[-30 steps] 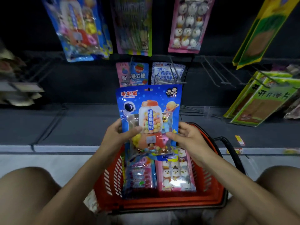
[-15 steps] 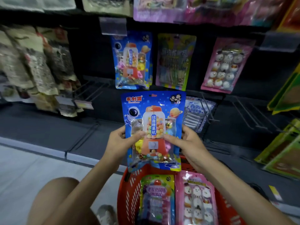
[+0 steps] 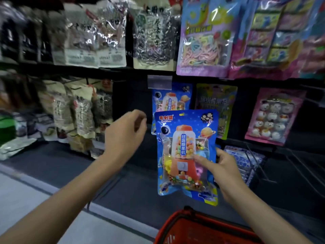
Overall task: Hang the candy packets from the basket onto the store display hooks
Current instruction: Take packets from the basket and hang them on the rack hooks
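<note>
Holding the blue candy packet (image 3: 184,148) up to the display

My right hand (image 3: 223,168) pinches it by its right edge, thumb across the front, just in front of a matching packet (image 3: 169,101) hanging on the display. My left hand (image 3: 124,136) hovers apart to the left, fingers (image 3: 140,118) loosely curled on nothing. Dark shelf shows between the hands; the red basket (image 3: 202,228) sits below.

blue packet (image 3: 186,155), orange gumball-machine print | red basket (image 3: 202,229) | pink packet (image 3: 274,117)
</note>
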`<state>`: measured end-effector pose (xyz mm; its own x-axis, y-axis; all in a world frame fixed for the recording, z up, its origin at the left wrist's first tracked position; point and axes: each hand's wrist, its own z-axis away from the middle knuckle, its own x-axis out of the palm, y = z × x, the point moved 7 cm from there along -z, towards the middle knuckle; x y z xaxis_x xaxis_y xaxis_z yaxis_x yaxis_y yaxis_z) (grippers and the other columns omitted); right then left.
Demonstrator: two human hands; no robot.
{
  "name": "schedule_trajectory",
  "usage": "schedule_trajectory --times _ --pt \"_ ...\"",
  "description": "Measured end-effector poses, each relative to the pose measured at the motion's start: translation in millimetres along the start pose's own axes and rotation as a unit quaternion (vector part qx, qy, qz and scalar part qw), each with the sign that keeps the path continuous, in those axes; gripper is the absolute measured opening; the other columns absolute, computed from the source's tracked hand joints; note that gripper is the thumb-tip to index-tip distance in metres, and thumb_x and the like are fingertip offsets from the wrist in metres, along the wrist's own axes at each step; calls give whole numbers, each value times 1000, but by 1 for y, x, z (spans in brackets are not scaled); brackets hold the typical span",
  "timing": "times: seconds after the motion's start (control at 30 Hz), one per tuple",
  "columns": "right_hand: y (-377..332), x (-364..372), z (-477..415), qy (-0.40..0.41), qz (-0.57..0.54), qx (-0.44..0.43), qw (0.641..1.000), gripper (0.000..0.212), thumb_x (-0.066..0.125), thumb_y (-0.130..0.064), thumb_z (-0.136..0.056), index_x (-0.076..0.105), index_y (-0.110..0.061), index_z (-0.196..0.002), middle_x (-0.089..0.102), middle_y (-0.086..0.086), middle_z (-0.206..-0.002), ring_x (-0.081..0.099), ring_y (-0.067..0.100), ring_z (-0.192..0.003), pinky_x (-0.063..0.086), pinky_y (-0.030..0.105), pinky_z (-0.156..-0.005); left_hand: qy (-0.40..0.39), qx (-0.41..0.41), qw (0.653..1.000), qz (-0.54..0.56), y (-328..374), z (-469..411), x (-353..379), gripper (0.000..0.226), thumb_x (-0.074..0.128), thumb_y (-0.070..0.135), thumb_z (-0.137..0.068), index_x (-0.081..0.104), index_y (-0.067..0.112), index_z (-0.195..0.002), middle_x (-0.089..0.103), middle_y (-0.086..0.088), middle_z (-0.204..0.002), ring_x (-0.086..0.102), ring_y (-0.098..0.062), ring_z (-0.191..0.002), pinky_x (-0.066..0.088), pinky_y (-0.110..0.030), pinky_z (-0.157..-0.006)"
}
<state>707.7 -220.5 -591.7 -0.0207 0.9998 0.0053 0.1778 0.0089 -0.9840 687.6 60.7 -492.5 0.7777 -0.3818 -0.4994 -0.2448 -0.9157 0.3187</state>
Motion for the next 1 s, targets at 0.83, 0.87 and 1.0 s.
schedule_trajectory --times 0.83,0.87,1.0 --pt "-26 69 -82 -16 -10 -55 998 19 81 -13 -88 75 -18 -105 82 -2 -93 80 21 -82 65 44 -76 25 152 988 14 15 -146 1 17 63 22 -102 75 25 -114 75 5 -103 69 -20 -95 55 -38 -79" --pt "-29 70 -84 -16 -13 -59 998 18 81 -13 -88 75 -19 -104 82 -2 -92 80 22 -81 65 44 -75 18 141 990 20 14 -147 1 16 63 21 -101 75 24 -112 76 5 -102 70 -19 -94 55 -36 -78" --pt "-30 73 -96 -14 -30 -62 998 22 83 -17 -87 75 -16 -107 82 2 -96 80 26 -86 63 50 -84 -10 100 994 49 11 -150 6 13 63 21 -102 72 24 -110 68 10 -92 68 -18 -88 54 -33 -74"
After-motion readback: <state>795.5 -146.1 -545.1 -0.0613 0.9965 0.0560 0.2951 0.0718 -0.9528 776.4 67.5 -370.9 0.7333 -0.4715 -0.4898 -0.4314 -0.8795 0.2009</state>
